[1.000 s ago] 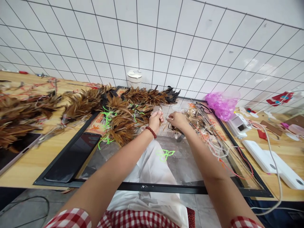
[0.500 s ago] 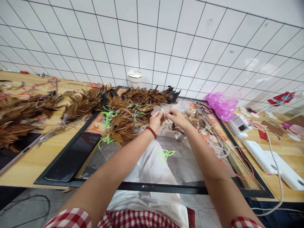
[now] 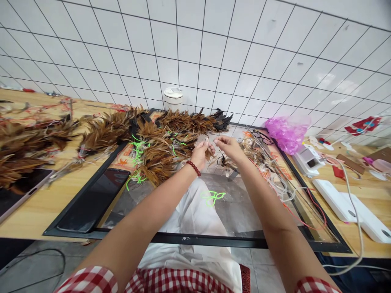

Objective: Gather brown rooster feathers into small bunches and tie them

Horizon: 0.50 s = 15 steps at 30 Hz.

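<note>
Over the glass panel [image 3: 238,211], my left hand [image 3: 200,153] is closed in a pinch on a small brown feather [image 3: 209,155], most of it hidden by the fingers. A bead bracelet [image 3: 193,167] circles that wrist. My right hand [image 3: 228,146] is just to the right, its thumb and fingertips pressed together; anything between them is too small to make out. A narrow gap separates the two hands. Left of them lie bundles of brown feathers [image 3: 159,158] with bright green ties [image 3: 139,150]. Loose pale feathers [image 3: 249,148] lie beside my right hand.
A black phone [image 3: 96,201] rests on the panel's left side, and a green cord [image 3: 212,198] lies nearer me. Behind stands a white lidded container [image 3: 173,97]. To the right are glasses [image 3: 264,137], a pink plastic bag [image 3: 287,134], white power banks [image 3: 336,201] and a cable.
My right hand has drawn slightly away from my left, so the gap between the fingertips is wider. My left hand still pinches at nearly the same spot.
</note>
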{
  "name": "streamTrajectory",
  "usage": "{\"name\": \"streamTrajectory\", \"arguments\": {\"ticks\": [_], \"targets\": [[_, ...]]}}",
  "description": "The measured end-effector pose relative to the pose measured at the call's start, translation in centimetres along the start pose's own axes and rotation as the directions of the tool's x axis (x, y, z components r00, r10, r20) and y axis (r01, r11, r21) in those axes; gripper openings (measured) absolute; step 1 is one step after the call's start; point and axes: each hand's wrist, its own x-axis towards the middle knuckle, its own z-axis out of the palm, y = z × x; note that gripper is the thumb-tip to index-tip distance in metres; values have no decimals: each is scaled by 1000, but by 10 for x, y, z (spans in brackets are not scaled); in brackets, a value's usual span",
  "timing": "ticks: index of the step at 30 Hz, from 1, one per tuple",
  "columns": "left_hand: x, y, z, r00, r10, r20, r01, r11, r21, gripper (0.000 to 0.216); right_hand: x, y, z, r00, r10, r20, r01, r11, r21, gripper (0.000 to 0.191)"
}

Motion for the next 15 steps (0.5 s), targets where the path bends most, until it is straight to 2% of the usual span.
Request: {"name": "streamTrajectory", "arguments": {"ticks": [2,4,8,12,15], "targets": [[-2,1,-1,994,-57,91,58,998,-8,24,1,0,-2,999,36,-1,-35,994,99,33],[-5,3,-2,980,-121,158,124,992,-8,23,0,-1,-3,996,76,56,-85,980,182,38],[-8,3,-2,938,-232,259,233,972,28,23,-2,-1,-2,988,73,137,-104,967,233,37],[-8,-1,0,934,-216,284,196,976,97,19,-2,-1,-2,996,50,70,-62,981,182,31],[-6,-3,2,972,-139,191,110,982,155,24,0,-1,-4,1000,5,13,-6,996,87,27]]}}
